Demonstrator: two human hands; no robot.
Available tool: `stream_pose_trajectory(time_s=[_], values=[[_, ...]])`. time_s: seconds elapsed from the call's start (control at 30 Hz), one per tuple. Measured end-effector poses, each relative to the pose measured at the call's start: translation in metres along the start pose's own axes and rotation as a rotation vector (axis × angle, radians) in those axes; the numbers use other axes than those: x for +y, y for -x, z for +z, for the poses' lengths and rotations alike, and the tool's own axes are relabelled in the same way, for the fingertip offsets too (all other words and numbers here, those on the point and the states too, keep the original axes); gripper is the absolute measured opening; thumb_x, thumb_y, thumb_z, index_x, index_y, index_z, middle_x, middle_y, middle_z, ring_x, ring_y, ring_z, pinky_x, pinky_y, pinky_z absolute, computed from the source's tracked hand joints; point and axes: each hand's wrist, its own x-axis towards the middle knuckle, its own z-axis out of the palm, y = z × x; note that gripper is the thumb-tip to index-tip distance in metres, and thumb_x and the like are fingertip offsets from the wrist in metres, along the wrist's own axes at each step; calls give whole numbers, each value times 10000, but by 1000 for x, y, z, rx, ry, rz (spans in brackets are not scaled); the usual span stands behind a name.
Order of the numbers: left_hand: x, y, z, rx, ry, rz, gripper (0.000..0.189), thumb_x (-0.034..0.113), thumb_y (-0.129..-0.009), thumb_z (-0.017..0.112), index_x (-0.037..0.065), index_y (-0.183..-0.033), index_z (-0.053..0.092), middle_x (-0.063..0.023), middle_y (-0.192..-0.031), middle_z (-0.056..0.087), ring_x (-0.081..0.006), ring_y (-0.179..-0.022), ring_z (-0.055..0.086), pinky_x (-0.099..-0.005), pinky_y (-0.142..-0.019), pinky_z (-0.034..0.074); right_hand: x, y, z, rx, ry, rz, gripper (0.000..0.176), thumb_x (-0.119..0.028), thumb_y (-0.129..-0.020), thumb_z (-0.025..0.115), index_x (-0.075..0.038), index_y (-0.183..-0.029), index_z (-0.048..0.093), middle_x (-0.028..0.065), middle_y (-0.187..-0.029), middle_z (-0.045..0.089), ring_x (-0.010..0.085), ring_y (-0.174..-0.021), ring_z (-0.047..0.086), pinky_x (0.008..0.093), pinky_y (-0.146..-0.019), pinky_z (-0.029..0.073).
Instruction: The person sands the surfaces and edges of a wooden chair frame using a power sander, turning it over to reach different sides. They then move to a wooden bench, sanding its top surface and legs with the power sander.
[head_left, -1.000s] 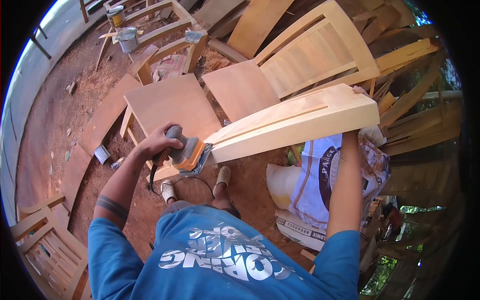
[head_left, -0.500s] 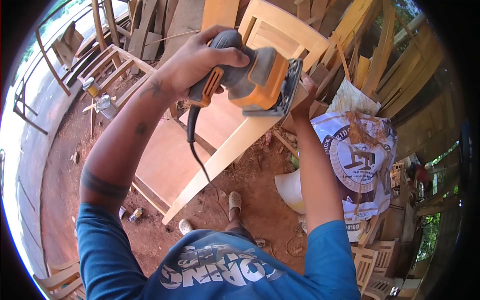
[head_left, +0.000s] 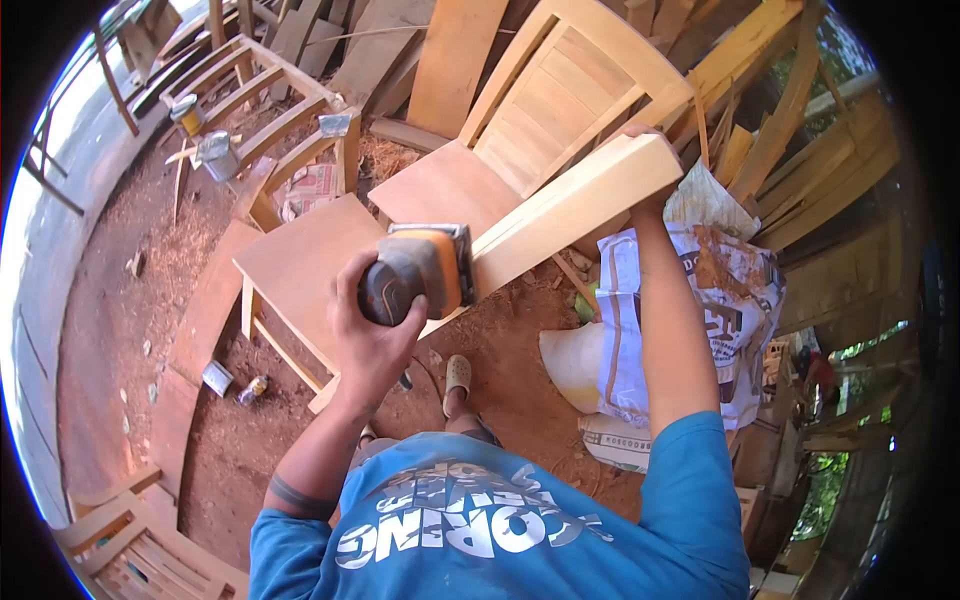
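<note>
My left hand is wrapped round the black rounded top of an orange and black electric sander. The sander's flat pad faces right, against the side of a long pale wooden piece that slants from lower left to upper right. My right hand grips the far upper end of that piece; most of its fingers are hidden behind the wood. Just beyond lie chairs with a flat seat, a second seat and a slatted backrest.
Stacked planks fill the back. At right stands a printed white sack. An unfinished frame at upper left carries a metal can. More slatted wooden furniture sits at lower left. Reddish earth covers the ground.
My left hand has brought the sander down and left along the wooden piece, from its upper end towards its lower part. The upper end of the piece has shifted right, with my right hand.
</note>
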Motion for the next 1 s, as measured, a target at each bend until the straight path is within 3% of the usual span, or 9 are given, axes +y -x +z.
stream_pose_trajectory(time_s=[0.1, 0.17, 0.2, 0.27, 0.33, 0.47, 0.53, 0.73, 1.0], values=[[-56, 43, -17, 62, -19, -225, 646, 135, -732, 821, 61, -1302, 529, -170, -1174, 572, -315, -1093, 590, -420, -975, 477, 25, 1, -1, -21, -519, 27, 474, -292, -1007, 316, 9, -997, 683, 180, -995, 703, 278, -923, 667, 343, -869, 525], [-96, 80, -25, 109, -14, -378, 647, 141, -733, 821, 58, -1303, 527, -168, -1176, 576, -306, -1101, 590, -414, -984, 475, 51, 1, -21, -127, -318, -3, 545, -460, -986, 390, 8, -1126, 632, 169, -1121, 674, 265, -1052, 639, 377, -956, 500], [-117, 101, -27, 141, -19, -437, 647, 144, -735, 821, 56, -1304, 526, -168, -1178, 579, -302, -1103, 591, -411, -988, 474, 58, 5, -20, -142, -505, 107, 662, -590, -979, 401, 10, -1179, 597, 165, -1177, 658, 268, -1079, 630, 400, -984, 495], [-140, 142, -32, 202, -27, -551, 647, 155, -738, 821, 55, -1305, 525, -169, -1183, 583, -298, -1110, 593, -407, -994, 471, 33, 5, -12, -128, -335, -6, 431, -342, -983, 439, 1, -1118, 661, 108, -1128, 678, 218, -1057, 633, 357, -960, 497], [-152, 174, -31, 271, -23, -644, 649, 170, -742, 821, 54, -1307, 523, -171, -1190, 586, -299, -1117, 593, -405, -999, 469, 31, 5, -19, -196, -76, -3, 547, -468, -1008, 406, 10, -1198, 592, 163, -1204, 652, 266, -1093, 624, 397, -997, 484], [-161, 214, 0, 486, -23, -784, 677, 222, -761, 823, 65, -1335, 499, -170, -1213, 587, -285, -1132, 591, -396, -1005, 467, 29, -14, -26, -305, 57, -256, 429, -333, -979, 476, 41, -1109, 640, 179, -1081, 706, 271, -1009, 671, 384, -924, 523], [-149, 212, 23, 625, -106, -670, 668, 192, -775, 815, 65, -1343, 488, -141, -1221, 559, -268, -1141, 564, -388, -1023, 447, 40, -26, -31, -441, -66, -223, 421, -374, -974, 525, -1, -1124, 649, 135, -1119, 680, 244, -1057, 638, 378, -963, 486], [-66, 187, 109, 948, 55, -523, 633, 121, -783, 798, 65, -1332, 488, -112, -1256, 509, -238, -1161, 512, -377, -1052, 407, 39, -21, -11, -475, -552, 256, 731, -577, -1023, 211, 15, -1073, 637, 104, -1035, 668, 200, -965, 607, 344, -890, 458], [89, 113, 189, 907, -164, -102, 727, 105, -761, 835, 55, -1370, 440, -111, -1227, 489, -210, -1131, 517, -363, -987, 455, -5, -25, -10, -389, -344, -146, 556, -372, -1049, 276, 19, -983, 665, 207, -891, 673, 372, -844, 649, 441, -766, 486]])
